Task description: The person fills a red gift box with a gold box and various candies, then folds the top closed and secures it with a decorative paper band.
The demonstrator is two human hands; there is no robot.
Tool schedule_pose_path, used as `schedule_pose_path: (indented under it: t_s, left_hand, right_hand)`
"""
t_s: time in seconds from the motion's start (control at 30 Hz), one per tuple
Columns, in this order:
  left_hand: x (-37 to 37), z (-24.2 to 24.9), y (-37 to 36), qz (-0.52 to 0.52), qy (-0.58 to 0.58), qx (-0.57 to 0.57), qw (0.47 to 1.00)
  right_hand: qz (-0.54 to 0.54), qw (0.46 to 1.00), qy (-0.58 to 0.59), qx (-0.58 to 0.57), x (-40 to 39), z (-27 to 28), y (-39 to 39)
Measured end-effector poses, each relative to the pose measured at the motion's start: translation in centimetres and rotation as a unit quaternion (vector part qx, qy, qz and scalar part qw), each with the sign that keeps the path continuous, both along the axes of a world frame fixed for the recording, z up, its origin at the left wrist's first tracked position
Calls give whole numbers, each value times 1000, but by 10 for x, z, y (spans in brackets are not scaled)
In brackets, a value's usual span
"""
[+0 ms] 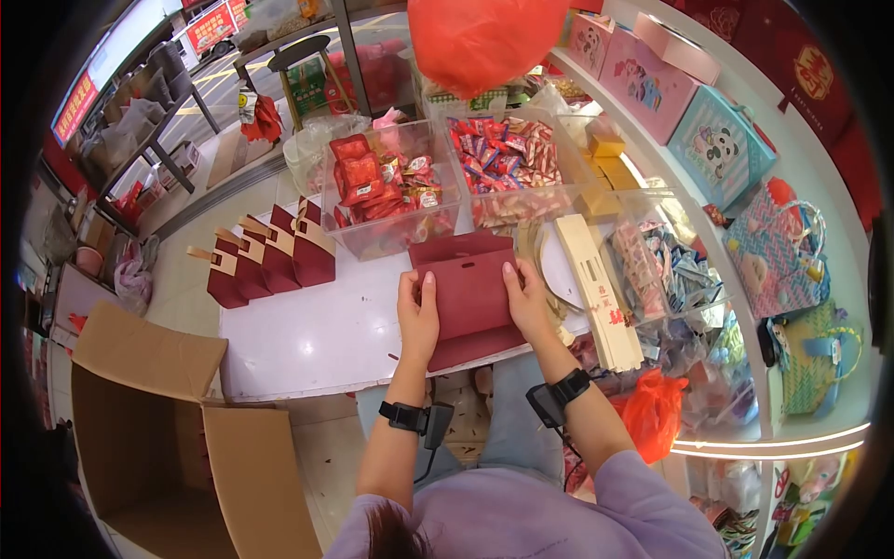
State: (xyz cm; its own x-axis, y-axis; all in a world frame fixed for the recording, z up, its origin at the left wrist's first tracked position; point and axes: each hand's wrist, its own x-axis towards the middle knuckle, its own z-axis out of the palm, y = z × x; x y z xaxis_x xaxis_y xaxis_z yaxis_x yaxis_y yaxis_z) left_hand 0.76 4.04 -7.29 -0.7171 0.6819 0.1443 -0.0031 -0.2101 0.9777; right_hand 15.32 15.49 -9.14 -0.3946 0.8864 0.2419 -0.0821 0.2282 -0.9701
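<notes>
Between my hands is a maroon paper gift box (470, 298), partly folded, with a small slot near its top edge and flaps spread at both ends. My left hand (418, 312) grips its left side, thumb on the front. On the right side my right hand (528, 303) holds it the same way, its fingers mostly hidden behind the edge. Several finished-looking maroon boxes (265, 256) with beige bands and handles stand in a row to the left. A stack of cream printed card strips (598, 293) lies just right of my right hand.
Clear bins of wrapped sweets, one on the left (396, 191) and one on the right (512, 168), sit behind the work. An open cardboard carton (154, 359) stands at the lower left. Patterned gift boxes (722, 144) line the right shelf. A red plastic bag (489, 42) hangs above.
</notes>
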Motion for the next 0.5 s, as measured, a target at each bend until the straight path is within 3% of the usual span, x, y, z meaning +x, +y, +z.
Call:
schedule_pose_path:
  t_s: [0.07, 0.2, 0.27, 0.3, 0.37, 0.5]
  left_hand:
    - [2, 4, -2, 51, -42, 52, 996]
    - [-4, 29, -5, 6, -23, 25, 999]
    - [-18, 42, -11, -169, -52, -46, 983]
    - [-23, 43, -14, -195, -50, -89, 975]
    - [-21, 42, -17, -190, -26, -95, 977]
    - [-15, 40, -15, -173, -46, -70, 981]
  right_hand:
    - [-4, 996, 70, -58, 0, -2, -2]
    - [12, 993, 108, -36, 3, 17, -9]
    - [89, 996, 4, 12, 13, 19, -6]
    - [89, 996, 4, 12, 16, 25, -4]
    - [181, 975, -36, -123, 22, 36, -1]
    - [154, 967, -55, -195, 18, 58, -9]
